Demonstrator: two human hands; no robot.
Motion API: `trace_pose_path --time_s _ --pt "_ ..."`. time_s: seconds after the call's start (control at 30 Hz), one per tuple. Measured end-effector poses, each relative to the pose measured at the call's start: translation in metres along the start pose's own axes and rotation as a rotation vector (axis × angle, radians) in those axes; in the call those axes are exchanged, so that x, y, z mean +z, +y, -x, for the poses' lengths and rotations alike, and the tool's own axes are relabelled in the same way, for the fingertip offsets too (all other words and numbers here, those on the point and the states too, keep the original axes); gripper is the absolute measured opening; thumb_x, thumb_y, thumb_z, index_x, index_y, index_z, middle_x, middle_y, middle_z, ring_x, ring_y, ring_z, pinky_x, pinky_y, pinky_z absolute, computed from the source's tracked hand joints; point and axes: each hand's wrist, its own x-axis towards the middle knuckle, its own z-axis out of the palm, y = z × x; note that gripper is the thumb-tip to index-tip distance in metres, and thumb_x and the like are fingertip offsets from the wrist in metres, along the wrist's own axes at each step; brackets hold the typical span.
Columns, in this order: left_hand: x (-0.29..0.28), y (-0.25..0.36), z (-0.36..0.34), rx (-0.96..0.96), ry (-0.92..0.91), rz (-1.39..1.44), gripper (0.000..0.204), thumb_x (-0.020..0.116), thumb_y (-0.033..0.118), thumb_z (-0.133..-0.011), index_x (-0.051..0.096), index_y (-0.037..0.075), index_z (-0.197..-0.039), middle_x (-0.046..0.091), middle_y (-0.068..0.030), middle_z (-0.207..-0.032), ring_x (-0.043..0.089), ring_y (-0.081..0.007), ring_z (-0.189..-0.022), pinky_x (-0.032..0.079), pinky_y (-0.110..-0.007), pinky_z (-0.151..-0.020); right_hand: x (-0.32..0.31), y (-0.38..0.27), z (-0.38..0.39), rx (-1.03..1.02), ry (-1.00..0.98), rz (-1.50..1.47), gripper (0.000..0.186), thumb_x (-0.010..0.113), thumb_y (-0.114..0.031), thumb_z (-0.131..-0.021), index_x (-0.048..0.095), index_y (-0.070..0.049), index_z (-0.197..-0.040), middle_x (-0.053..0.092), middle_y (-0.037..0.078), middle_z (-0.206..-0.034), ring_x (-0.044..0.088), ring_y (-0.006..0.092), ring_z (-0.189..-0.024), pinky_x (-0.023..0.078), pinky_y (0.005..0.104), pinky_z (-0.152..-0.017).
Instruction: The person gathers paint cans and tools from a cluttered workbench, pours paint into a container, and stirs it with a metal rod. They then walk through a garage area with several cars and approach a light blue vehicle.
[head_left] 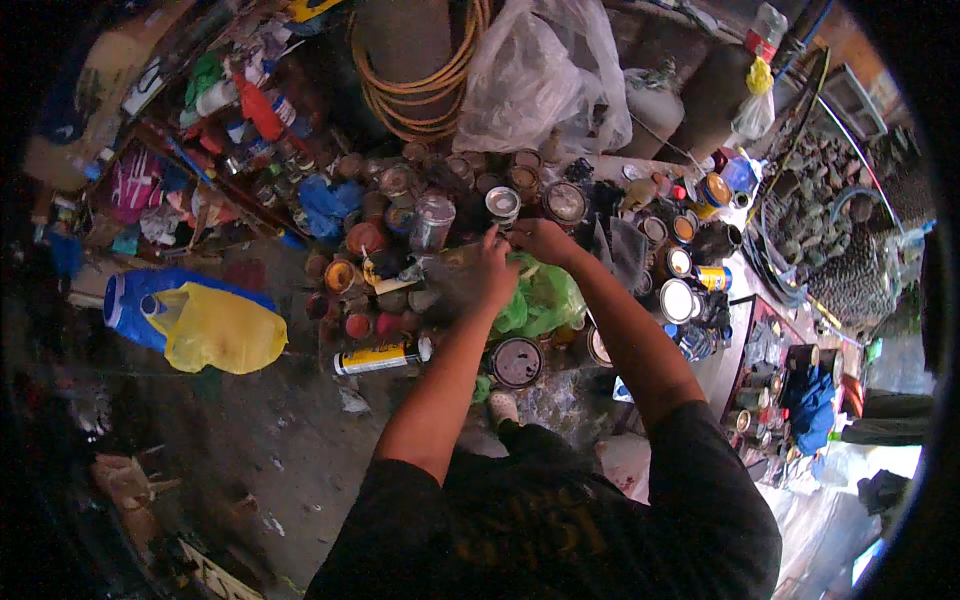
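Observation:
Both my arms reach forward over a crowded table of cans and jars. My left hand (494,268) and my right hand (543,241) come together at the near side of a small light-topped can (502,202). The fingers of my right hand are bent inward, and those of my left hand are drawn together beside them. Whatever lies between the fingertips is too small and dark to make out. Right below the hands is a crumpled green plastic bag (548,300). A large round can (517,362) with a dark lid sits nearer to me.
A yellow tube (376,358) lies at the table's near left edge. Beyond the cans hang a clear plastic bag (540,80) and a coiled orange hose (418,125). Blue and yellow jugs (225,328) are at left. More open cans (677,301) stand at right.

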Motion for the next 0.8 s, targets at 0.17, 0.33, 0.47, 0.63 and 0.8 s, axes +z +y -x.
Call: trace_pose_path --time_s 0.17,0.33,0.47,0.63,0.8 --pt "0.003 -0.026 -0.004 -0.202 -0.131 -0.011 0.034 0.071 0.028 -0.083 0.063 0.008 -0.109 0.066 -0.0178 -0.11 0.062 -0.0373 -0.105 0.048 -0.051 -0.088 -0.014 -0.037 0.019 -0.058 0.34 0.092 0.022 0.06 -0.016 -0.089 0.065 0.001 -0.104 0.067 0.023 -0.1 0.063 0.0414 -0.096 0.05 0.0463 -0.084" --pt "0.015 -0.027 -0.009 -0.361 -0.129 -0.006 0.036 0.069 0.03 -0.085 0.06 0.006 -0.11 0.066 -0.0194 -0.109 0.062 -0.0379 -0.103 0.048 -0.05 -0.085 0.015 -0.054 0.071 0.296 0.109 0.07 0.018 0.058 -0.014 -0.089 0.064 0.002 -0.096 0.066 0.024 -0.096 0.062 0.045 -0.094 0.05 0.0496 -0.084" --pt "0.012 -0.007 -0.01 -0.369 -0.092 0.015 0.033 0.065 0.025 -0.088 0.054 0.003 -0.111 0.064 -0.0199 -0.106 0.062 -0.0385 -0.098 0.047 -0.045 -0.081 0.042 -0.05 0.081 0.361 0.462 -0.045 0.027 0.063 -0.016 -0.086 0.058 0.002 -0.106 0.062 0.027 -0.102 0.06 0.047 -0.099 0.049 0.0493 -0.085" --pt "-0.003 0.02 -0.003 -0.353 -0.214 0.164 0.054 0.061 0.026 -0.092 0.045 0.007 -0.141 0.062 -0.0192 -0.116 0.062 -0.0318 -0.102 0.047 -0.043 -0.087 0.054 -0.027 0.068 0.246 0.703 -0.213 0.047 0.068 -0.013 -0.081 0.046 0.002 -0.12 0.056 0.028 -0.114 0.056 0.0491 -0.106 0.047 0.0499 -0.087" --pt "-0.021 -0.015 -0.007 -0.416 -0.348 0.42 0.056 0.06 0.028 -0.091 0.045 0.006 -0.141 0.06 -0.0212 -0.125 0.06 -0.0391 -0.111 0.046 -0.046 -0.094 0.048 -0.04 0.058 -0.005 0.597 -0.251 0.05 0.067 -0.006 -0.076 0.046 0.002 -0.122 0.057 0.027 -0.113 0.056 0.0487 -0.108 0.047 0.047 -0.09"
